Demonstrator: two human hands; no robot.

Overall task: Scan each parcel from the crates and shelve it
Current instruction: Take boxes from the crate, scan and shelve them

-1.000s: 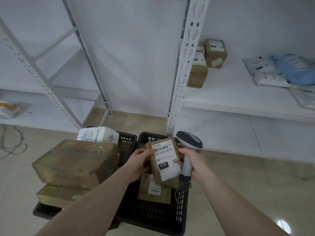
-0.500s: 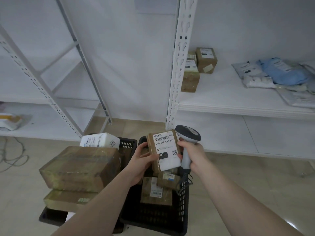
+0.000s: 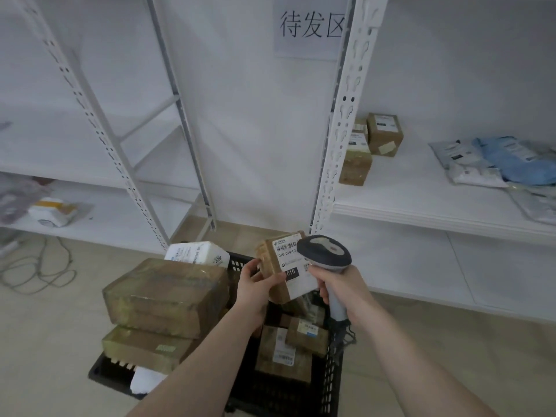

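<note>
Two hands were occupied: left hand (image 3: 254, 285) gripped the parcel (image 3: 287, 266), right hand (image 3: 341, 282) gripped the scanner (image 3: 325, 254), above a crowded black crate (image 3: 332, 383).

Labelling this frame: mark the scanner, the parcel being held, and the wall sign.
scanner (image 3: 325, 251), head view, on the top of its grey head.
held parcel (image 3: 290, 267), head view, on its white shipping label.
wall sign (image 3: 310, 25), head view, on its printed characters.

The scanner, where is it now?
The scanner is in the right hand, low and centre-right in the head view, its head overlapping the label of the parcel above the crate.
</note>
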